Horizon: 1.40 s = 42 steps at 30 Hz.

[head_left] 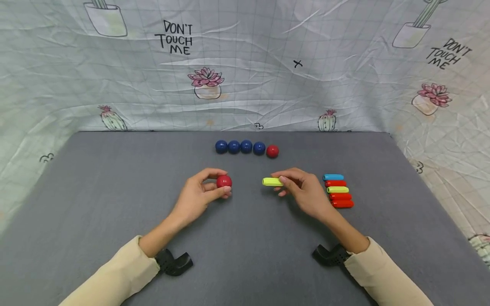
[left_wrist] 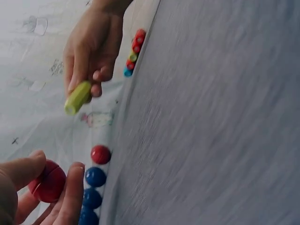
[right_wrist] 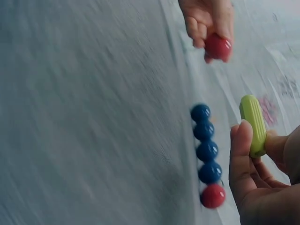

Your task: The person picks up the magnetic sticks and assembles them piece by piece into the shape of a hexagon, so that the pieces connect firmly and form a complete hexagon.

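Note:
My left hand (head_left: 194, 197) pinches a glossy red ball (head_left: 223, 181) between thumb and fingers, above the grey tabletop. A thin seam line runs across this ball in the left wrist view. To its right, my right hand (head_left: 309, 194) holds a short yellow-green ribbed cylinder (head_left: 272, 182) by one end, its other end directed at the red ball. The two held things are apart. Beyond the hands lies a row of several blue balls (head_left: 246, 146), with another red ball (head_left: 272, 151) at its right end.
Right of my right hand, several ribbed cylinders lie stacked in a column: a blue cylinder (head_left: 333, 177) farthest, then red cylinders (head_left: 340, 196) with a yellow-green cylinder (head_left: 337, 189) among them. A printed cloth (head_left: 249, 102) hangs behind the grey table (head_left: 134, 170).

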Available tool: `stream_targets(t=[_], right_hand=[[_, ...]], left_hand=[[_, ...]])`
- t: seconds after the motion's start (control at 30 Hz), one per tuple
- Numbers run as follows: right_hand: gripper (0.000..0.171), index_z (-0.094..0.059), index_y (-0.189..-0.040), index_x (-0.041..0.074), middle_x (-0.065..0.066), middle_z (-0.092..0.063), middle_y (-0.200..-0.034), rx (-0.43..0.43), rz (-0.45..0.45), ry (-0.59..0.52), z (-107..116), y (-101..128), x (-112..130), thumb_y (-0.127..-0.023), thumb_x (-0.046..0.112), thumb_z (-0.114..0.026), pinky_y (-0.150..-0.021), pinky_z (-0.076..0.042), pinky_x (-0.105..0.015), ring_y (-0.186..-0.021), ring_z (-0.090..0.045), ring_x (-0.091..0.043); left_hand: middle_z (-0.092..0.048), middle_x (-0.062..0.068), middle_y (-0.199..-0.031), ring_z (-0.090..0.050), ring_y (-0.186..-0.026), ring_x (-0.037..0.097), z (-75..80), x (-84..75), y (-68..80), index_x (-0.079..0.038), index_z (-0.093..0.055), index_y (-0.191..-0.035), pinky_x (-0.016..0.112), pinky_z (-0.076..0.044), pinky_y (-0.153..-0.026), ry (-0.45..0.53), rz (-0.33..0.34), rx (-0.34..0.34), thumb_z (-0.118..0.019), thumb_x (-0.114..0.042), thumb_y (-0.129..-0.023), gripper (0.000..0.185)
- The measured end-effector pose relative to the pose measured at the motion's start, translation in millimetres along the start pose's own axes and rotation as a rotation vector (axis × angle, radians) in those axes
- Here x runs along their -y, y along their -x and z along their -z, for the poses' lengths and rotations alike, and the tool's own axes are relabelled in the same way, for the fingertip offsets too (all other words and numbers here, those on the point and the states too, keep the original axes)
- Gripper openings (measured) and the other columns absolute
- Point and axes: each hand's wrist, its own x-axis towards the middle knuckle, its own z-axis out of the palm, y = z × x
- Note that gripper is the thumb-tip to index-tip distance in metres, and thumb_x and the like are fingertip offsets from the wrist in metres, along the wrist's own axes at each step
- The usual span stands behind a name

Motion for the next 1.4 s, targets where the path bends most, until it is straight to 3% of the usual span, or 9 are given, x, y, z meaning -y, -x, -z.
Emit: stream_targets(t=[0.13, 0.23, 0.37, 0.57, 0.87, 1.23, 1.4], right_hand=[[0.023, -0.064, -0.116, -0.007, -0.016, -0.062, -0.106, 0.018, -0.031, -0.028, -12.4, 1.8, 11.8, -0.097, 0.001, -0.052, -0.070, -0.056, -0.039, -0.083, -0.066, -0.035], [0.023, -0.064, -0.116, -0.007, -0.016, -0.062, -0.106, 0.019, -0.061, -0.055, -19.5, 3.5, 13.5, -0.097, 0.001, -0.053, -0.071, -0.056, -0.038, -0.084, -0.066, -0.034], [0.024, -0.064, -0.117, -0.006, -0.015, -0.063, -0.105, 0.021, -0.095, -0.088, -27.6, 7.2, 11.9, -0.097, 0.002, -0.053, -0.071, -0.056, -0.036, -0.083, -0.066, -0.032], [0.023, -0.064, -0.115, -0.006, -0.014, -0.063, -0.101, 0.021, -0.091, -0.084, -37.1, 10.7, 11.9, -0.097, 0.002, -0.053, -0.069, -0.056, -0.036, -0.081, -0.067, -0.031], [0.020, -0.066, -0.112, -0.004, -0.012, -0.063, -0.099, 0.020, -0.103, -0.036, -43.5, 13.8, 18.0, -0.096, 0.001, -0.055, -0.068, -0.056, -0.034, -0.078, -0.067, -0.028], [0.019, -0.066, -0.111, -0.004, -0.012, -0.062, -0.099, 0.021, -0.083, -0.058, -48.7, 18.3, 19.0, -0.096, 0.001, -0.055, -0.067, -0.056, -0.036, -0.079, -0.067, -0.028], [0.019, -0.066, -0.109, -0.004, -0.012, -0.062, -0.098, 0.016, -0.078, -0.059, -50.7, 20.1, 17.9, -0.096, 0.001, -0.055, -0.067, -0.056, -0.036, -0.078, -0.066, -0.028]], left_hand=[[-0.061, 0.016, -0.106, -0.069, -0.080, 0.028, -8.3, 4.1, 4.8, 0.003, -0.057, -0.119, 0.029, -0.055, -0.073, -0.002, 0.006, -0.014, -0.074, -0.006, -0.084, 0.040], [-0.066, 0.013, -0.099, -0.068, -0.077, 0.022, -14.3, 8.6, 7.6, 0.001, -0.061, -0.116, 0.027, -0.054, -0.069, -0.037, -0.014, -0.057, -0.077, -0.008, -0.081, 0.039], [-0.068, 0.012, -0.095, -0.065, -0.078, 0.020, -20.3, 16.6, 10.0, 0.002, -0.062, -0.117, 0.025, -0.054, -0.069, -0.010, -0.027, -0.080, -0.078, -0.009, -0.080, 0.041], [-0.068, 0.010, -0.102, -0.067, -0.086, 0.021, -25.3, 22.1, 13.0, 0.000, -0.062, -0.119, 0.024, -0.053, -0.075, 0.006, -0.044, -0.069, -0.078, -0.010, -0.080, 0.043], [-0.064, 0.010, -0.108, -0.068, -0.086, 0.020, -27.7, 26.1, 18.1, -0.003, -0.061, -0.115, 0.025, -0.054, -0.074, -0.002, -0.052, -0.050, -0.079, -0.009, -0.079, 0.041], [-0.071, 0.006, -0.094, -0.070, -0.080, 0.018, -29.8, 27.7, 21.2, -0.011, -0.063, -0.111, 0.026, -0.054, -0.068, -0.088, -0.092, -0.037, -0.080, -0.014, -0.078, 0.037], [-0.071, 0.005, -0.095, -0.069, -0.079, 0.017, -31.5, 28.3, 22.0, -0.008, -0.063, -0.111, 0.027, -0.055, -0.068, -0.111, -0.109, -0.029, -0.080, -0.014, -0.079, 0.037]])
